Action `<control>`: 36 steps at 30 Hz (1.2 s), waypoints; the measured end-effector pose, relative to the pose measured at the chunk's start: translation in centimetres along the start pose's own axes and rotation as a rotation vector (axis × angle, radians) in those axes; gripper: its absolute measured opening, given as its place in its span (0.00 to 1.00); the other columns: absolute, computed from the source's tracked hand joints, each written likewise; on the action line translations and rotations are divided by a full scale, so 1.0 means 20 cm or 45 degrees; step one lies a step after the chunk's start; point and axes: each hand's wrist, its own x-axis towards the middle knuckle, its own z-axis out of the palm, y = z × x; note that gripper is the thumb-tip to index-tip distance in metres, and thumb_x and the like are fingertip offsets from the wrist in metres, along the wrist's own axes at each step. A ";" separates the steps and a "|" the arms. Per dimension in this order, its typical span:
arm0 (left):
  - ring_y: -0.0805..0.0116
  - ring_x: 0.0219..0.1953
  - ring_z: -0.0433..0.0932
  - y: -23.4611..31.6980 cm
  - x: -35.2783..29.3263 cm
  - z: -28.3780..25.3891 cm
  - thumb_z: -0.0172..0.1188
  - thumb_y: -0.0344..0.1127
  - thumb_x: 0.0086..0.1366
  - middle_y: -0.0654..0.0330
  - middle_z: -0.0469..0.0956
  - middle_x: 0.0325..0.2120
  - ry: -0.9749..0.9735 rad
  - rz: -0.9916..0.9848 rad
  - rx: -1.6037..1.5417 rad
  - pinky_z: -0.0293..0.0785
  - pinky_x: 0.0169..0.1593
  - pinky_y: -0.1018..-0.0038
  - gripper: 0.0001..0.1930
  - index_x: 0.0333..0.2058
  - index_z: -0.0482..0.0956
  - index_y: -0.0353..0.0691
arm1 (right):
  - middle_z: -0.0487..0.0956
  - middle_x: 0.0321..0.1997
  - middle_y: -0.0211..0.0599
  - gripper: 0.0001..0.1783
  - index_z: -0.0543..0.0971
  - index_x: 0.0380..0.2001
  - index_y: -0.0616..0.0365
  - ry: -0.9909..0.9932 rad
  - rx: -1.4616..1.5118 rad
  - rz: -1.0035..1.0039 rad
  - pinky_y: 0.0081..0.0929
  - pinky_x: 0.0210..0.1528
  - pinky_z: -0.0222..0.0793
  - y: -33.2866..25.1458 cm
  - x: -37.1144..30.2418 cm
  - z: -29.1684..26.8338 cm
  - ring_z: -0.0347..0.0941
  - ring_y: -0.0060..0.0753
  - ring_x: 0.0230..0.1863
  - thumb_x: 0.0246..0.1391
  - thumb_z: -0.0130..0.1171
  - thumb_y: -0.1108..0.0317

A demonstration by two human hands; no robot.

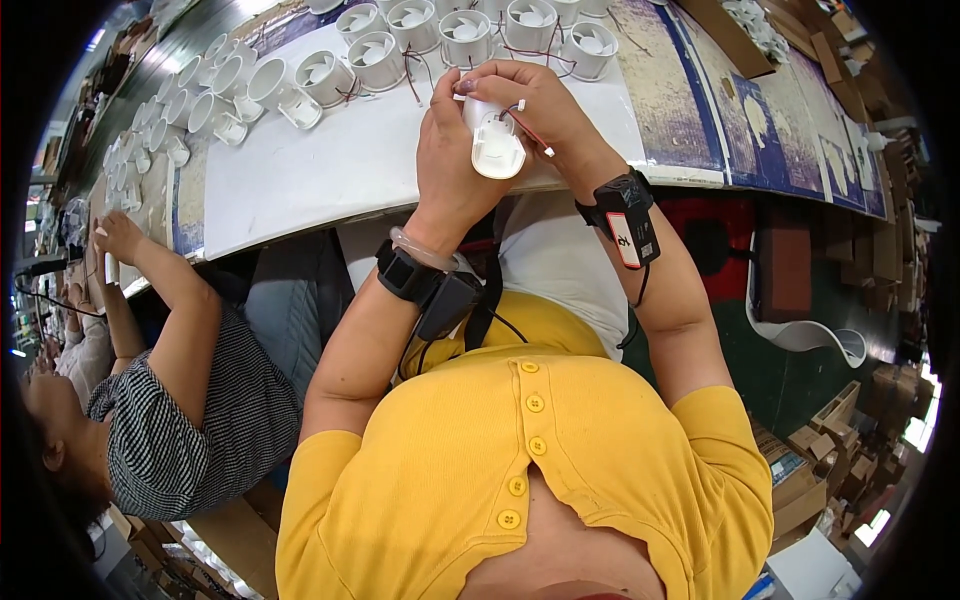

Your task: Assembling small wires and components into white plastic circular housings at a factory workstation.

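Observation:
Between my two hands is a white plastic fan housing (497,153), its open, rounded handle end towards me. My left hand (447,160) is closed along its left side. My right hand (548,112) wraps the right side and far end, and the fingertips of both hands meet there. A thin red and black wire (532,134) with small white connectors hangs out at the right of the housing. The far part of the housing is hidden behind my fingers.
Round white housings with fan blades (466,38) stand in rows along the far side of the white-covered table (320,180). More white cups with handles (268,82) crowd the left. A co-worker's hand (122,238) is at the far left. A cardboard box (728,35) lies at the back right.

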 end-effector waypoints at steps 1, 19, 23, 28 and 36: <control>0.49 0.46 0.76 0.00 0.00 0.00 0.70 0.37 0.46 0.44 0.73 0.45 0.004 -0.006 0.009 0.73 0.49 0.65 0.46 0.59 0.51 0.35 | 0.81 0.37 0.32 0.12 0.80 0.38 0.62 0.008 0.001 0.003 0.16 0.38 0.72 0.00 0.00 0.00 0.77 0.20 0.36 0.54 0.59 0.66; 0.47 0.48 0.72 0.00 0.00 0.00 0.73 0.42 0.43 0.45 0.71 0.46 -0.056 -0.129 -0.123 0.69 0.52 0.62 0.51 0.59 0.50 0.30 | 0.81 0.37 0.33 0.13 0.79 0.39 0.64 0.051 -0.013 0.032 0.16 0.38 0.72 0.00 0.01 0.01 0.77 0.20 0.36 0.54 0.60 0.66; 0.48 0.46 0.73 0.00 0.01 0.01 0.72 0.41 0.43 0.46 0.73 0.44 -0.027 -0.096 -0.087 0.71 0.50 0.62 0.50 0.59 0.50 0.31 | 0.81 0.39 0.34 0.12 0.79 0.40 0.63 0.012 0.022 0.047 0.17 0.39 0.72 0.00 0.02 0.01 0.77 0.20 0.37 0.55 0.58 0.67; 0.50 0.39 0.77 0.00 0.02 -0.01 0.71 0.40 0.45 0.49 0.76 0.37 0.021 -0.144 -0.261 0.74 0.44 0.63 0.47 0.58 0.50 0.34 | 0.80 0.41 0.35 0.12 0.79 0.41 0.63 -0.028 0.204 -0.137 0.17 0.43 0.71 -0.03 0.01 0.01 0.76 0.21 0.42 0.57 0.55 0.68; 0.49 0.35 0.78 0.02 0.04 -0.04 0.69 0.37 0.46 0.53 0.77 0.33 0.018 -0.113 -0.220 0.74 0.38 0.62 0.39 0.55 0.57 0.40 | 0.79 0.43 0.34 0.13 0.76 0.47 0.62 -0.152 -0.051 -0.596 0.17 0.46 0.69 0.00 -0.06 -0.02 0.73 0.19 0.42 0.61 0.53 0.68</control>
